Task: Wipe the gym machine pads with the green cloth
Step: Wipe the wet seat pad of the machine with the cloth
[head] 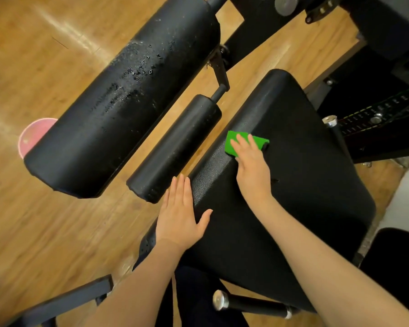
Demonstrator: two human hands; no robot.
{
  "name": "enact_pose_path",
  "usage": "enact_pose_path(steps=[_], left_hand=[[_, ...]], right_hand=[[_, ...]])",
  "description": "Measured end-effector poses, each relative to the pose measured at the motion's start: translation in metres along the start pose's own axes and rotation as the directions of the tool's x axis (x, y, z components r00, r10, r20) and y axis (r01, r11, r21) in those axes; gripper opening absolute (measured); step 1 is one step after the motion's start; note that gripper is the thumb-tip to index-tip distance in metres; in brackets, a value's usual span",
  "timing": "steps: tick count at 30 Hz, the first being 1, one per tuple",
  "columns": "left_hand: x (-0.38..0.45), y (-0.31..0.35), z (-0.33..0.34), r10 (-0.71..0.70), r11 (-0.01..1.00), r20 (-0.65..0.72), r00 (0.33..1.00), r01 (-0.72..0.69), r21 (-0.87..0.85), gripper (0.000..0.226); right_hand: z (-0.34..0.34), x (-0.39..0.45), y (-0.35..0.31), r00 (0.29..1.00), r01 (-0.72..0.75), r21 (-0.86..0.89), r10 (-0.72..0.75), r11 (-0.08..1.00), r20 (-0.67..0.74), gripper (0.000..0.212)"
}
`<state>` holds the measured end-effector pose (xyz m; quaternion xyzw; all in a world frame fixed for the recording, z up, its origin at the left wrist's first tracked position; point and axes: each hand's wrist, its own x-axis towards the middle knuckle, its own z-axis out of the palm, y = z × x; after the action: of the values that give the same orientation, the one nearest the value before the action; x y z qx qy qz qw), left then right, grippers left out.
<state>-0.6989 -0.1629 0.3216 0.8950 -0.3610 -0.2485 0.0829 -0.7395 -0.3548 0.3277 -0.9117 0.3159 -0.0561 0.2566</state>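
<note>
Now right hand (253,171) on green cloth (233,143)

Bare wooden floor (45,67) lies left of the large roller pad (128,95); a smaller roller (177,149) fills the gap toward the seat pad (293,173).

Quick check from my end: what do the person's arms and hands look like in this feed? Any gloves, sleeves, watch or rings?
Both forearms are bare as far up as the frame shows, with no sleeves in view. The left hand and the right hand wear no gloves. No watch, wristband or ring shows on either wrist or on the visible fingers. No markings or bandages show.
</note>
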Motion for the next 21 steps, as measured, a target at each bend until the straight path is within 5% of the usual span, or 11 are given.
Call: enact_pose_path(steps=[6,11,16,21], left_hand=[[0.000,0.004,-0.009,-0.032,0.999,0.067,0.997,0.030,0.031,0.088],[-0.003,0.010,-0.026,-0.027,0.996,0.186,0.982,0.010,0.094,0.087],[-0.003,0.004,-0.066,0.161,0.955,0.259,0.952,-0.217,0.205,0.075],[-0.001,-0.016,-0.115,0.349,0.866,0.246,0.904,-0.411,0.284,0.070]], right_hand=[[0.012,-0.059,-0.016,0.998,-0.059,0.029,0.059,0.998,-0.015,0.060],[-0.002,-0.095,-0.031,0.970,-0.152,0.001,0.149,0.988,0.191,0.062],[-0.029,-0.087,-0.051,0.937,-0.242,-0.023,0.240,0.970,0.254,0.058],[-0.041,-0.083,-0.101,0.948,-0.282,-0.009,0.280,0.960,0.151,0.059]])
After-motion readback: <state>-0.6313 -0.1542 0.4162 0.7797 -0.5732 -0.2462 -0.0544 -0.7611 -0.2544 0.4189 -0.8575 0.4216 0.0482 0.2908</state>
